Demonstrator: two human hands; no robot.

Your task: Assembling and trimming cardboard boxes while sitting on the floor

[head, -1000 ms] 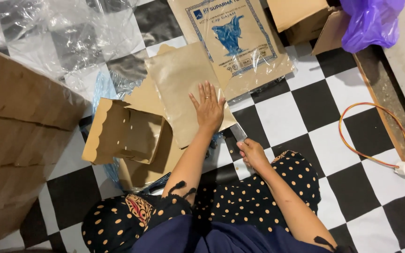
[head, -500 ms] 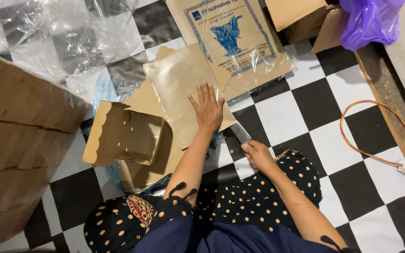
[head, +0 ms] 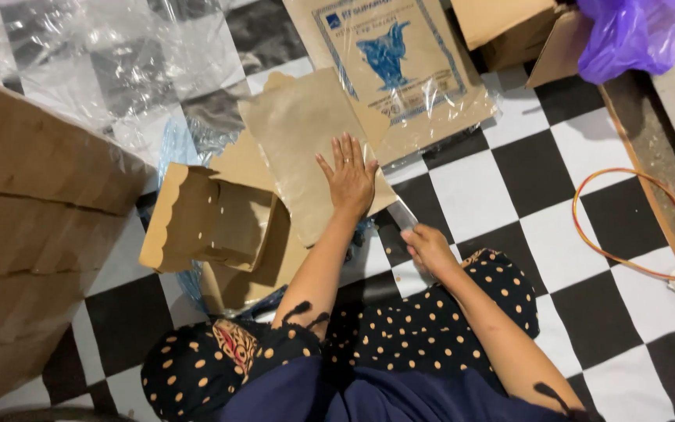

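Meanwhile, a brown sheet (head: pixel 306 148) is being pressed flat on the checked floor (head: pixel 470 187) by the left hand (head: pixel 349 180), palm down and fingers spread wide, holding nothing; over the last second that hand is being kept almost where it was, shifted only slightly, so the sheet is being held steady rather than moved. A blade (head: pixel 401 212) is being gripped by the right hand (head: pixel 429 248), fingers curled around its handle, at the sheet's lower right corner just beside the left wrist, and little has changed there either. A folded brown box (head: pixel 212 223) with a scalloped edge is being left just beside the sheet, on more brown sheets. A flat brown pack (head: pixel 400 70) in clear wrap, bearing a blue printed panel, is lying beyond the sheet, touching its far edge. Clear plastic (head: pixel 103 62) is being left at far left, a purple bag (head: pixel 626 35) and cardboard boxes (head: pixel 501 23) at far right, an orange cable (head: pixel 626 227) well apart.
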